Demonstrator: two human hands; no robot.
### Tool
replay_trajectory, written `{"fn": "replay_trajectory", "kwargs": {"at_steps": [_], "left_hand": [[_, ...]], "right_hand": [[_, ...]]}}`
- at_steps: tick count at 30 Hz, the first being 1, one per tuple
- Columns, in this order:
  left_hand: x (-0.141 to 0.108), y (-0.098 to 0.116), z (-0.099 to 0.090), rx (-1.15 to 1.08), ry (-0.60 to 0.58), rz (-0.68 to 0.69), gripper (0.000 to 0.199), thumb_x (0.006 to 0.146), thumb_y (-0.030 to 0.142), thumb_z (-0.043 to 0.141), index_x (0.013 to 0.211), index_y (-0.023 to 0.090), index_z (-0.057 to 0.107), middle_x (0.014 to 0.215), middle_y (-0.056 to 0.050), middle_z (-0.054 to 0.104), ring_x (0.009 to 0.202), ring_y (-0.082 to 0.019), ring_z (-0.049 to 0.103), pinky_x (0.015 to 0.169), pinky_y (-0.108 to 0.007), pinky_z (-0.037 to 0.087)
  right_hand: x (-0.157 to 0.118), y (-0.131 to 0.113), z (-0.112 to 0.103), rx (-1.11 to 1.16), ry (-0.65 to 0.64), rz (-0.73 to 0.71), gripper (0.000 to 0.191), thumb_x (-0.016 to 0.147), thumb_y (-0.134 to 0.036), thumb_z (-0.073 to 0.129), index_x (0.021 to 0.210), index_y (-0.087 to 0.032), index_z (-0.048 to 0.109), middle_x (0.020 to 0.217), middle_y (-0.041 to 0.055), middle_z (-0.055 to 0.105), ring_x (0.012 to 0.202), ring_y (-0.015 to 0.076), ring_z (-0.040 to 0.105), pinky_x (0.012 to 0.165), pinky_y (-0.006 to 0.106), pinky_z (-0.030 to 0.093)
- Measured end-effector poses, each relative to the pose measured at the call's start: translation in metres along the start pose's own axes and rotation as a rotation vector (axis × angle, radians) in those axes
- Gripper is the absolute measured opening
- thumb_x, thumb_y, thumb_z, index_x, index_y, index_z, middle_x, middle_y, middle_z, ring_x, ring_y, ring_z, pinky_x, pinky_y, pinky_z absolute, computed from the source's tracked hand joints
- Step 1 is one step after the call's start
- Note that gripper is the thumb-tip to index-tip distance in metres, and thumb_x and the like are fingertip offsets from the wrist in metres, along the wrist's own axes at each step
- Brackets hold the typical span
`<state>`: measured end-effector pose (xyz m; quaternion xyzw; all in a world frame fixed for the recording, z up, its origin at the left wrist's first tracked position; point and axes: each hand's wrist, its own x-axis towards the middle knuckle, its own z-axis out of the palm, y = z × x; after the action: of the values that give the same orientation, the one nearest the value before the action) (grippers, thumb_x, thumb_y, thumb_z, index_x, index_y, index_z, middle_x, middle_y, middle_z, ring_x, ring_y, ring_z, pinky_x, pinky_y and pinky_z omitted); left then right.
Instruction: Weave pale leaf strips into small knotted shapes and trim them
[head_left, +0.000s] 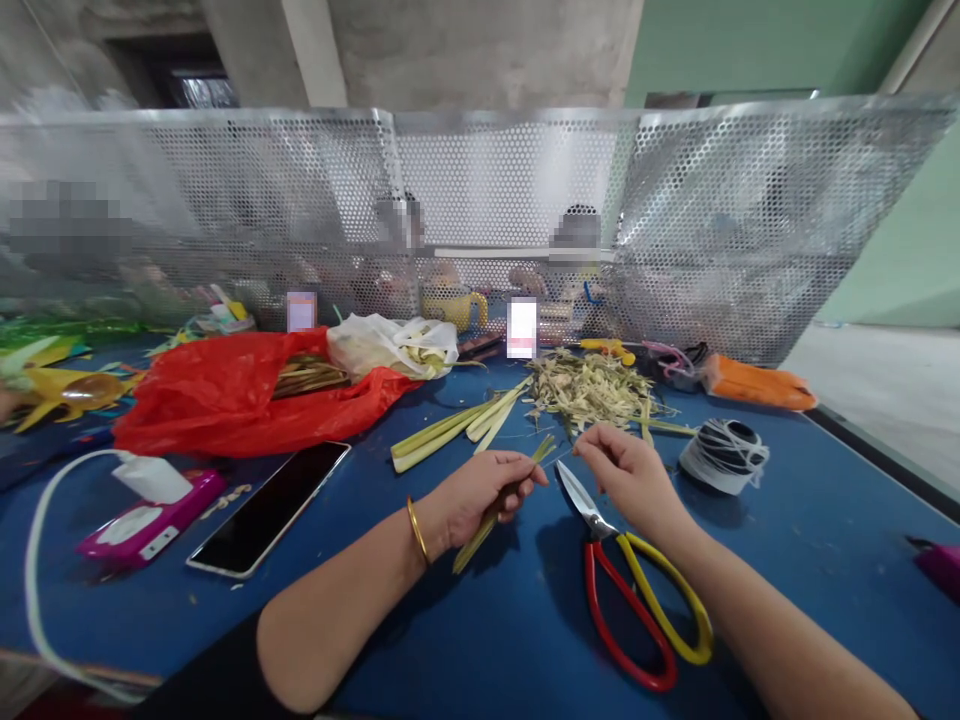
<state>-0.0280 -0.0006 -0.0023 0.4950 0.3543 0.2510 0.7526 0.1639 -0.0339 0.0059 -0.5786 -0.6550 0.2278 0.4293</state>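
Blue-topped table (420, 625) in foreground | perforated metal partition (510, 180) behind | bare grey and green walls (465, 50) | pale floor (892, 350) at right

Left hand (491, 492): thin gold-coloured bangle (417, 531) at the wrist, rounded, shiny. Black sleeve (225, 668) same arm, ends around the elbow. Right hand (630, 472) and forearm bare.

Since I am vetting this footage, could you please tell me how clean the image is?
In the head view, soft shadows fall on the blue tabletop beside the scissors; the perforated metal screen splays towards the edges, suggesting wide-angle distortion; several patches are pixelated; the far left looks soft.
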Motion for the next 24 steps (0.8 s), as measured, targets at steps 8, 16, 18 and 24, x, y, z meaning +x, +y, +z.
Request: {"fn": "replay_trajectory", "kwargs": {"at_steps": [8,16,18,24], "left_hand": [[-0.003,0.0,0.005,0.342,0.021,0.048,0.023,0.079,0.037,0.051,0.071,0.016,0.057,0.055,0.006,0.041,0.045,-0.006,0.03,0.044,-0.021,0.022],[-0.012,0.009,0.006,0.876,-0.193,0.3,0.024,0.085,0.026,0.044,0.07,0.016,0.06,0.063,0.004,0.049,0.064,-0.01,0.044,0.062,-0.021,0.032],[-0.013,0.011,0.007,0.86,-0.14,0.34,0.025,0.087,0.028,0.043,0.071,0.017,0.059,0.062,0.005,0.046,0.061,-0.01,0.042,0.06,-0.021,0.031],[-0.008,0.011,0.004,0.813,0.209,0.467,0.027,0.088,0.027,0.041,0.072,0.017,0.06,0.062,0.004,0.048,0.061,-0.011,0.043,0.063,-0.022,0.033]], "right_hand": [[-0.003,-0.006,-0.007,-0.155,0.03,-0.192,0.019,0.086,-0.028,0.05,0.069,-0.019,0.051,0.054,-0.006,0.036,0.053,0.0099,0.036,0.05,0.022,0.028],[0.003,0.004,0.0,0.028,-0.181,-0.084,0.02,0.082,-0.031,0.053,0.066,-0.019,0.049,0.055,-0.0059,0.039,0.052,0.0098,0.038,0.049,0.022,0.031],[0.004,0.01,0.006,0.137,-0.206,0.051,0.021,0.08,-0.034,0.053,0.066,-0.02,0.048,0.052,-0.0071,0.038,0.046,0.0097,0.039,0.045,0.022,0.031],[-0.009,0.007,0.022,0.042,-0.157,0.003,0.021,0.084,-0.03,0.048,0.065,-0.021,0.045,0.051,-0.007,0.037,0.047,0.0102,0.039,0.046,0.022,0.03]]}}
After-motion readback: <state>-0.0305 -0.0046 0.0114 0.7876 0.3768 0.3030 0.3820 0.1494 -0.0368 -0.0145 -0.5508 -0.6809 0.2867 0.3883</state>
